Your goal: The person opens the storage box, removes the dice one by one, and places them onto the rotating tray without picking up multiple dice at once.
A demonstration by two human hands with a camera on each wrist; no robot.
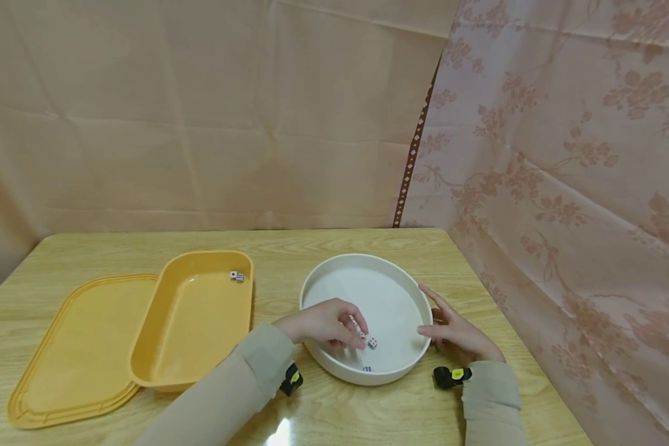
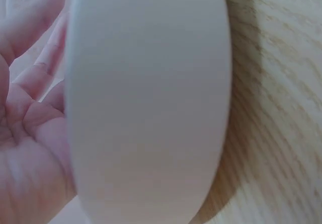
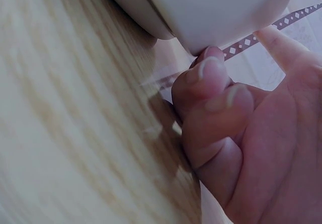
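Note:
My left hand [image 1: 330, 322] reaches over the near left rim of a round white tray [image 1: 390, 297]. Its thumb and curled fingers pinch a small white die [image 1: 362, 335]; the fingers partly cover it. Just right of the fingertips lies a die with red pips [image 1: 373, 342], and a die with blue pips [image 1: 367, 369] is close to the near wall. In the left wrist view the tray's wall [image 2: 151, 103] hides the fingertips. My right hand [image 1: 457, 331] holds the tray's right side, thumb over the rim. The right wrist view shows curled fingers [image 3: 211, 98] under the tray's side.
Left of the tray stands a deep yellow box [image 1: 201, 316], with two dice [image 1: 236, 276] in its far right corner. A yellow lid [image 1: 83, 347] lies beside it, partly under the box. Curtains [image 1: 228, 124] hang behind the wooden table [image 1: 334, 409] and on its right.

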